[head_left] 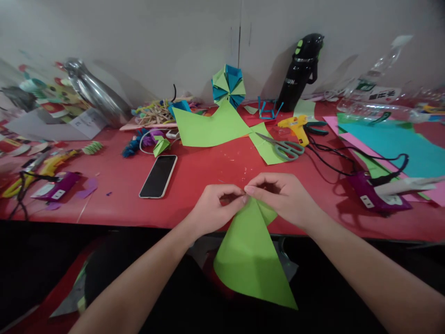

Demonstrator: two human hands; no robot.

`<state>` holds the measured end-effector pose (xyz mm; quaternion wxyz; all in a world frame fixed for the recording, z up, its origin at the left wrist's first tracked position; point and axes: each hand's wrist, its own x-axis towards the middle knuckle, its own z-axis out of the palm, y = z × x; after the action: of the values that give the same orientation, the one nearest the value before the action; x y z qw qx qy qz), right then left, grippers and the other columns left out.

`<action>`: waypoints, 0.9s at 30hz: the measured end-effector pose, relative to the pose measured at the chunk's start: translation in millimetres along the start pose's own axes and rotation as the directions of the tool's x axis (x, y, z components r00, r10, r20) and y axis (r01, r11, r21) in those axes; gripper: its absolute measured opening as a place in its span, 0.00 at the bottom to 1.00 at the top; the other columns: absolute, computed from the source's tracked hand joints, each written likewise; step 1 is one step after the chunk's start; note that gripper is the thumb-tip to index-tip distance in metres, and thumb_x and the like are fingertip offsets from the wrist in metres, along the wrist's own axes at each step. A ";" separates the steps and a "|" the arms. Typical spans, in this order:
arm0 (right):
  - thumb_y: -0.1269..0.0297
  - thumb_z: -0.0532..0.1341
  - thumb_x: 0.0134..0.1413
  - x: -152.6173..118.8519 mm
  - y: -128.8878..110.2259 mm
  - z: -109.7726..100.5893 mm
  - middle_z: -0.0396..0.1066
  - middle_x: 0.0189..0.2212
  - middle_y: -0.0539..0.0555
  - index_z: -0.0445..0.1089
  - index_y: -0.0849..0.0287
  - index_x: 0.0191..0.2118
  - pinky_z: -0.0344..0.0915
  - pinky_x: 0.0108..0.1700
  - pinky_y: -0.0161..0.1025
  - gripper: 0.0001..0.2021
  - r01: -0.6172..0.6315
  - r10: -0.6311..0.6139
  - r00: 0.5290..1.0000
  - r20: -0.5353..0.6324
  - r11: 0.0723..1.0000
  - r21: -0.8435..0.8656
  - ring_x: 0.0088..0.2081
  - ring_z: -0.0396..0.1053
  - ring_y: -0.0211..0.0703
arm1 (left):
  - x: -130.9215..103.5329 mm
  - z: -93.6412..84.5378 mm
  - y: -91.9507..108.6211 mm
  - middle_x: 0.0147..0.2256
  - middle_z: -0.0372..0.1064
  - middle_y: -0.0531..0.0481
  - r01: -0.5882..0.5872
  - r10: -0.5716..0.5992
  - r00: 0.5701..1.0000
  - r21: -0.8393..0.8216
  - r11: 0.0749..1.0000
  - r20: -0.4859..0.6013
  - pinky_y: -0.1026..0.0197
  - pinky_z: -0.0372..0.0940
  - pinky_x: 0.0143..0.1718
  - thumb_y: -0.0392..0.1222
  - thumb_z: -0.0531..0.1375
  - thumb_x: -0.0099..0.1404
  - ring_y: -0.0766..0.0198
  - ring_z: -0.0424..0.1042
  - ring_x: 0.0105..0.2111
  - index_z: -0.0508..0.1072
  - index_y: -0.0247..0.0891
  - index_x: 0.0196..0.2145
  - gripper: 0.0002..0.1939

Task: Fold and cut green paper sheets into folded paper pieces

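Note:
A green sheet of paper (253, 255), curled into a cone-like shape, hangs down over the table's front edge. Both hands pinch its narrow top end, their fingertips meeting. My left hand (217, 206) is closed on it from the left, thumb on top. From the other side my right hand (283, 195) grips it too, with a small flap of green showing under the palm. Farther back lie a cut green sheet (210, 127), a smaller green piece (266, 150) and grey-handled scissors (283, 147) resting on that piece.
Left of the hands lies a phone (159, 177). A yellow glue gun (295, 127) with a black cord sits behind the scissors. Purple power strips (377, 195) (59, 185) flank the work area. Along the wall stand a black flask (301, 72), a folded paper ball (228, 86) and a plastic bottle (377, 88).

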<state>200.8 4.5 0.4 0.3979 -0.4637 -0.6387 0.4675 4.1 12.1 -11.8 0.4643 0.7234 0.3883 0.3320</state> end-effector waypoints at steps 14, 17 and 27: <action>0.52 0.73 0.45 19.5 13.4 -33.6 0.77 0.27 0.52 0.80 0.54 0.31 0.68 0.31 0.41 0.12 -0.132 0.152 0.913 -0.379 0.988 0.078 0.28 0.72 0.43 | 5.1 1.4 -10.0 0.40 0.80 0.44 0.188 -0.155 0.971 -0.180 0.965 0.183 0.59 0.72 0.39 0.48 0.59 0.71 0.58 0.78 0.39 0.79 0.36 0.44 0.14; 0.52 0.74 0.44 23.1 18.6 -39.3 0.79 0.30 0.52 0.80 0.54 0.32 0.70 0.34 0.42 0.12 -0.134 0.168 0.902 -0.397 0.985 0.113 0.30 0.74 0.44 | 6.7 -5.9 -9.5 0.43 0.79 0.43 0.202 -0.165 0.968 -0.199 0.959 0.187 0.58 0.72 0.41 0.50 0.61 0.70 0.57 0.78 0.42 0.78 0.37 0.48 0.16; 0.60 0.71 0.43 35.5 40.2 -68.0 0.75 0.29 0.51 0.75 0.53 0.32 0.70 0.28 0.41 0.09 -0.146 0.248 0.832 -0.496 0.961 0.236 0.28 0.72 0.44 | 17.0 -59.6 -8.2 0.52 0.76 0.37 0.204 -0.126 0.979 -0.690 0.694 0.164 0.54 0.75 0.37 0.51 0.55 0.65 0.47 0.79 0.47 0.75 0.36 0.56 0.27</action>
<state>264.7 59.7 -19.0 0.5475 -0.5965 -0.4085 0.4215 -40.0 53.7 3.4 0.7519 0.4704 0.2713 0.3738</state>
